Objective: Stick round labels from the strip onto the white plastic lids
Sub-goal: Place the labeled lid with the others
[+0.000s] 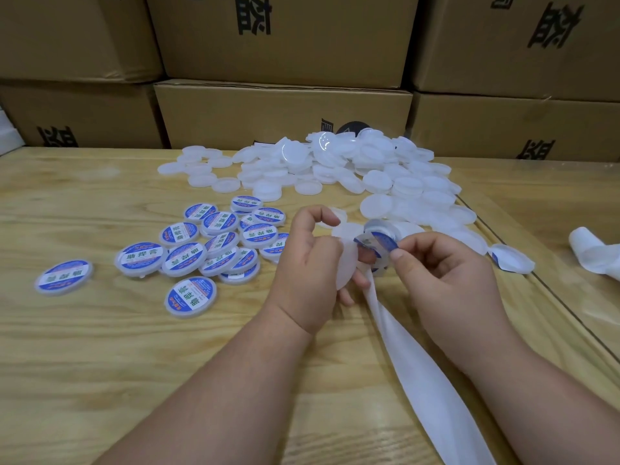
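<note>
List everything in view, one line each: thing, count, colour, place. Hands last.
Cardboard boxes: several, brown, stacked behind the table.
Table: one, light wood.
Unlabelled lids: a big heap, white, far centre.
Labelled lids: about fifteen, blue and white, left of the hands.
Backing strip: one, white, trailing from the hands toward the near edge.
Used strip: one bunch, white, far right.
Label: one, blue and white, half peeled.
Held lid: one, white.
Left hand: grips the held lid.
Right hand: pinches the label.
</note>
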A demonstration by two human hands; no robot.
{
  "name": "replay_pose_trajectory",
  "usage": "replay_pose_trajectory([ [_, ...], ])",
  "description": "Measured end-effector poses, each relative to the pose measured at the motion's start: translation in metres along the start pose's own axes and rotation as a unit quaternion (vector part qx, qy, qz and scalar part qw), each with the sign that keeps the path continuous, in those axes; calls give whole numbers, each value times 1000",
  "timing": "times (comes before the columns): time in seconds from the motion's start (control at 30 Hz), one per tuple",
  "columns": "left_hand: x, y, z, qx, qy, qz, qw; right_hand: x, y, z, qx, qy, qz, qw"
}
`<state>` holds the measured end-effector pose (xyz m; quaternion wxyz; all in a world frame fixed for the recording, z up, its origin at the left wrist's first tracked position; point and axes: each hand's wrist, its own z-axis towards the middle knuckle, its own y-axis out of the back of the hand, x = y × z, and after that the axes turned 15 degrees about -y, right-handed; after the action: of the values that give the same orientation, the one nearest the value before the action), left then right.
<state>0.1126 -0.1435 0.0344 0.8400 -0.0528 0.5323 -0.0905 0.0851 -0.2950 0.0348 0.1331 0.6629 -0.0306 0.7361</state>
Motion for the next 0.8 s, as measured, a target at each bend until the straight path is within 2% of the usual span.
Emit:
replay_pose_trajectory([
  [0.2, -5, 2, 4, -78, 9, -30, 996, -2, 4, 5, 73, -110, 117, 984],
  [0.4, -6, 2, 3, -68, -5, -15, 998, -1, 7, 9, 202, -167, 137, 955],
  [0.5, -5, 4, 2, -43, -20, -11, 999, -1, 6, 10, 222, -177, 111, 953],
  [0.7, 2, 5, 3, 17, 3, -56, 998, 2, 5, 8, 249, -190, 107, 944],
  [0.8, 4, 7, 5, 2, 10, -68, 998, 2, 6, 9, 233, -206, 131, 941],
])
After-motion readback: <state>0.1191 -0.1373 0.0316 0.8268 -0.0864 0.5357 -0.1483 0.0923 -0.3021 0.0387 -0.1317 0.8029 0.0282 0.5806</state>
